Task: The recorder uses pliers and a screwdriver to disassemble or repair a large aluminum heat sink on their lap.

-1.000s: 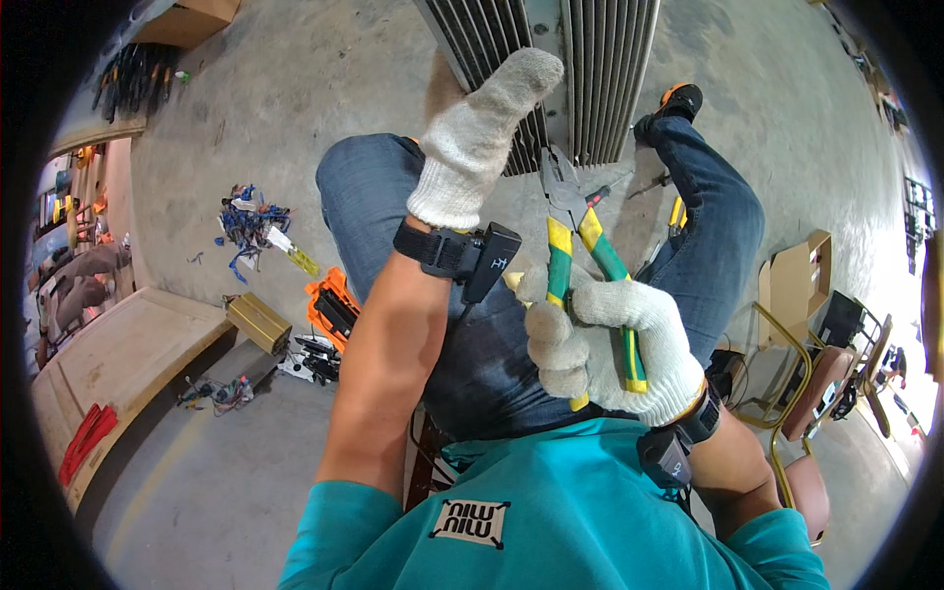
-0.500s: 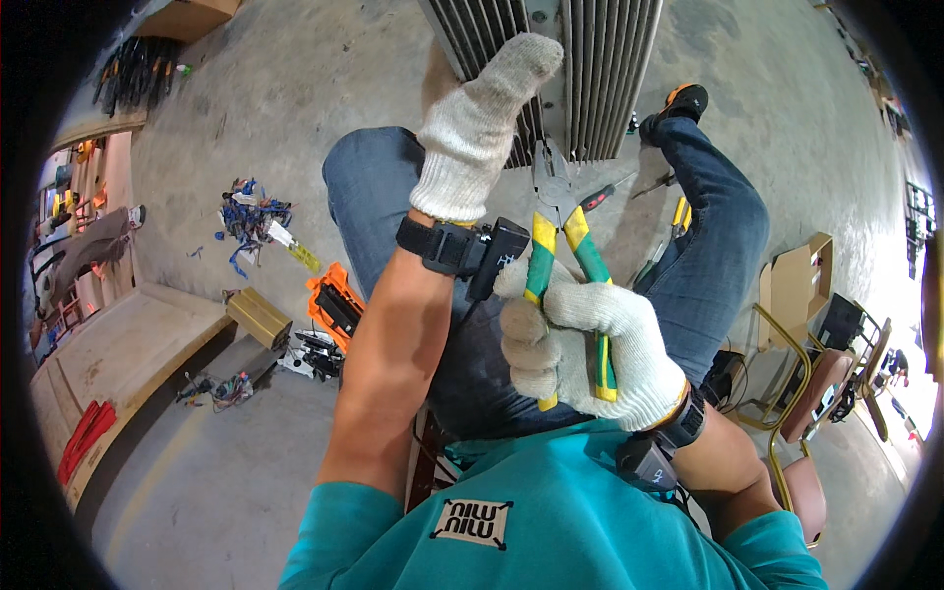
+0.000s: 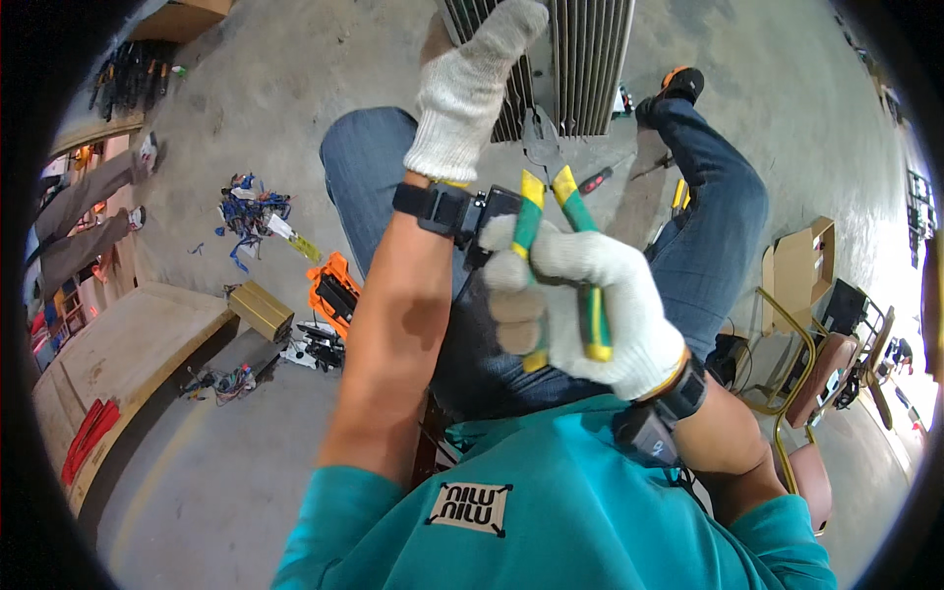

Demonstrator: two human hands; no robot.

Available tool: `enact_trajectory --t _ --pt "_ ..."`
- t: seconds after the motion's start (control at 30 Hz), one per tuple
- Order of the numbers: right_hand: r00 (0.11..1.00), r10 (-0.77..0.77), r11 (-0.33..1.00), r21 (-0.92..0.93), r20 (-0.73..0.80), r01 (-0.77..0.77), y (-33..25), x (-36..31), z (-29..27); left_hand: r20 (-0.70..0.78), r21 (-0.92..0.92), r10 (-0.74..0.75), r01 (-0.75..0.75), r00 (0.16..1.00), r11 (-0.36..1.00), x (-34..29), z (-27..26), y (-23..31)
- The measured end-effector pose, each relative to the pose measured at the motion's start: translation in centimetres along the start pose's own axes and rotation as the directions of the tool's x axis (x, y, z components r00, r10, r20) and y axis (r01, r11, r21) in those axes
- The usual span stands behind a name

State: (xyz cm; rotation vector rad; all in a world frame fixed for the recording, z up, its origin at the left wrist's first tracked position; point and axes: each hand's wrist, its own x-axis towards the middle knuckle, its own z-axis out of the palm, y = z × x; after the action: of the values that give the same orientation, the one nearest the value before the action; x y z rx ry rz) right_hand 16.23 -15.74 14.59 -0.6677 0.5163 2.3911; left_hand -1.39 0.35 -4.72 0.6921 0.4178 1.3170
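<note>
A grey finned metal heat sink (image 3: 592,74) stands at the far edge of the view, between my bent legs. My left hand (image 3: 467,98), in a white knitted glove, is closed on its left finned part; the fingertips are hidden. In my gloved right hand (image 3: 610,305) are pliers (image 3: 580,214) with green and yellow handles, spread apart. Their metal jaws point away from me to the near end of the heat sink, by its middle gap. Whether the jaws touch it I cannot tell. Beyond the pliers, a tool with a red and black handle (image 3: 595,180) lies on the floor.
By my right leg is a yellow-handled tool (image 3: 679,195). Leftward lie a blue wire heap (image 3: 254,211), an orange and black object (image 3: 334,298) and a gold metal box (image 3: 260,313). A low bench (image 3: 133,339) is farther left, a chair (image 3: 811,388) at right. Another person's legs (image 3: 93,202) show at left.
My left hand, the heat sink and the pliers sit higher in the picture, slightly leftward. The pliers are still in my right hand. Another person's legs have come farther into view at the left.
</note>
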Motion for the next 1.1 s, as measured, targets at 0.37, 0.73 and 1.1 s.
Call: enact_trajectory --t 0.37,0.73,1.1 --pt "0.994 -0.063 0.959 -0.281 -0.089 0.035 -2.1 -4.0 0.6 -0.160 0.488 -0.121 0.185 0.980 0.853 -1.3 8.6 5.2" --pt "0.987 -0.052 0.901 -0.433 -0.153 -0.019 -2.3 -4.6 -0.5 -0.150 0.526 -0.066 0.136 0.987 0.839 -1.9 8.0 5.1" --pt "0.990 -0.075 0.896 -0.444 -0.119 0.015 -2.9 -4.4 -0.7 -0.018 0.291 0.036 -0.030 0.999 0.956 -1.7 6.3 4.3"
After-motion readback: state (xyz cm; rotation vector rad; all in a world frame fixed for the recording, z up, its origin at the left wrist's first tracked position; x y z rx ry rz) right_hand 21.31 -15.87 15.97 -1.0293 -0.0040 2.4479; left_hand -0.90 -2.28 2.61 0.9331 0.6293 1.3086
